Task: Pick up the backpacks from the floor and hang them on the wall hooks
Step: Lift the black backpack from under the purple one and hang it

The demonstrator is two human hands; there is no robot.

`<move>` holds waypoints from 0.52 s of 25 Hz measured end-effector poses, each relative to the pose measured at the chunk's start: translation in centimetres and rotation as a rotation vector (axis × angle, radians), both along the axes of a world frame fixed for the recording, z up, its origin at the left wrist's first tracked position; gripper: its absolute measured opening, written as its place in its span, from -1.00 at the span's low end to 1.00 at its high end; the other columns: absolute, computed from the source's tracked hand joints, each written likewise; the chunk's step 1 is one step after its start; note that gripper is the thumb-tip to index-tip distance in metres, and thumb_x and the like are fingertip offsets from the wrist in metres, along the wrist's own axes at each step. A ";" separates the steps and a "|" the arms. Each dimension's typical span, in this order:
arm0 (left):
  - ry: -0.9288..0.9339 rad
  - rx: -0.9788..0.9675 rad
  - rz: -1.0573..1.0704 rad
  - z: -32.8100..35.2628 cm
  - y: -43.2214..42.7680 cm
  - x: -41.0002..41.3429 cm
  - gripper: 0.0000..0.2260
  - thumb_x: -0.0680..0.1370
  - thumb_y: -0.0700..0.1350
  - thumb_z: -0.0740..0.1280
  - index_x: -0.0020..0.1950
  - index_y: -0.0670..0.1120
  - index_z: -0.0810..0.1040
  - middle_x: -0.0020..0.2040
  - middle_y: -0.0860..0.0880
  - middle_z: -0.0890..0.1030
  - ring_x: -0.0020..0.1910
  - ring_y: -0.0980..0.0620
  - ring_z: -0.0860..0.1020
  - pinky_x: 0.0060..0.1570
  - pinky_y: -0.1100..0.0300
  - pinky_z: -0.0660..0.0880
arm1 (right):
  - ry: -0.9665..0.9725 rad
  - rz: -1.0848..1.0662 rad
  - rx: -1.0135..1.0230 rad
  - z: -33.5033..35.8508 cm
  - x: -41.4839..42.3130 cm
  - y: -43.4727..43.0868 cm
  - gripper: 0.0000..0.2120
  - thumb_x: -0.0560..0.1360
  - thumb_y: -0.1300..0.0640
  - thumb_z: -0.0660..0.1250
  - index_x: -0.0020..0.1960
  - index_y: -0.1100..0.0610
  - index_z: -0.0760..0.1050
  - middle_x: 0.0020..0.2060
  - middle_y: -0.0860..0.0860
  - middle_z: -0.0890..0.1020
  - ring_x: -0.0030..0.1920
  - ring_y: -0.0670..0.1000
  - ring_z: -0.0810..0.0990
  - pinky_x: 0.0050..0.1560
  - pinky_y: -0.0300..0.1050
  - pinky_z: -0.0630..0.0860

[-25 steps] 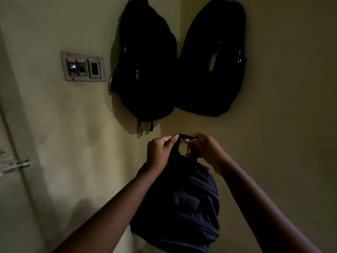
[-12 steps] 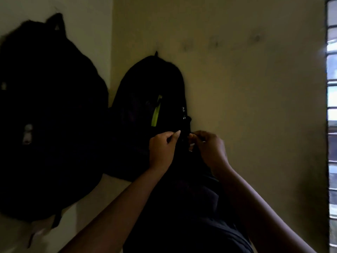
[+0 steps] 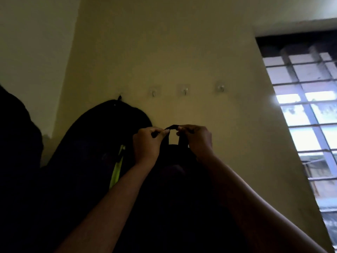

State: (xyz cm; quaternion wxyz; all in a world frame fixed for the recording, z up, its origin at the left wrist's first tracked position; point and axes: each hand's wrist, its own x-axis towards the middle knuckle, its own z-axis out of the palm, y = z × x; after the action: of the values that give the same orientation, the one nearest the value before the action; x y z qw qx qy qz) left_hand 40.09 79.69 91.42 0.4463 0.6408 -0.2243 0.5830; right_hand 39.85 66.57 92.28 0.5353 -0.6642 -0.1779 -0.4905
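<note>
Backpack in hand [image 3: 175, 189]: a dark bag is hanging from its top loop, raised in front of the yellowish wall [image 3: 182, 52], its body dropping between the two forearms.
Top loop [image 3: 172, 127]: it is being stretched flat between both hands, sitting below the row of hooks and not touching any of them.
Left hand [image 3: 147, 143]: it is pinching the left end of the loop between thumb and fingertips, fingers curled in.
Right hand [image 3: 197, 138]: it is pinching the right end of the loop the same way, knuckles facing the camera.
Free hooks: three clear wall hooks [image 3: 185, 91] are sitting in a row above the hands.
Hung backpack [image 3: 94, 143]: a black bag with a lime-green strip is hanging from a fourth hook [image 3: 119, 98], just left of the held bag.
Second hung bag [image 3: 16, 143]: it is showing as a dark mass at the left edge.
Window [image 3: 306, 115]: barred panes are glowing at the right.
</note>
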 end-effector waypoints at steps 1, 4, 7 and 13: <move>-0.017 -0.028 0.015 0.8 0.1 0.7 -0.77 0.44 -0.02 0.41 -0.11 -0.17 0.69 -0.16 -0.12 0.71 -0.22 0.02 0.61 -0.19 0.14 0.53 | -0.040 0.009 -0.010 1.0 1.0 0.2 -0.82 0.46 0.10 0.37 -0.02 0.15 0.67 -0.15 0.07 0.73 -0.23 -0.11 0.57 -0.07 -0.17 0.51; -0.067 -0.085 0.089 3.1 0.8 2.8 -0.76 0.47 0.00 0.37 -0.13 -0.17 0.67 -0.17 -0.13 0.69 -0.24 0.03 0.57 -0.24 0.17 0.47 | -0.121 0.019 -0.037 3.7 3.9 1.4 -0.83 0.44 0.09 0.39 -0.04 0.13 0.68 -0.17 0.08 0.74 -0.18 -0.09 0.63 -0.01 -0.12 0.56; -0.128 -0.080 0.172 5.7 1.4 5.1 -0.75 0.49 -0.02 0.35 -0.14 -0.21 0.65 -0.17 -0.14 0.69 -0.23 0.00 0.57 -0.24 0.24 0.40 | -0.180 0.031 -0.053 6.3 6.7 2.4 -0.81 0.44 0.07 0.40 -0.01 0.12 0.67 -0.12 0.08 0.74 -0.13 -0.08 0.65 -0.02 -0.17 0.55; -0.237 -0.083 0.226 11.2 0.9 9.4 -0.78 0.50 -0.08 0.35 -0.15 -0.24 0.64 -0.16 -0.18 0.69 -0.15 -0.10 0.63 -0.24 0.23 0.39 | -0.297 -0.071 -0.066 10.9 10.3 2.7 -0.78 0.46 0.05 0.36 0.05 0.08 0.64 0.02 0.09 0.70 0.04 0.03 0.65 -0.02 -0.22 0.48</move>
State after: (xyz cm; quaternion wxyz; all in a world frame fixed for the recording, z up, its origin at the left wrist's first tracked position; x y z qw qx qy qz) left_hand 49.51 80.56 102.65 0.3744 0.5697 -0.1775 0.7098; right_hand 50.18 69.28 103.14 0.4632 -0.6075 -0.2475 -0.5960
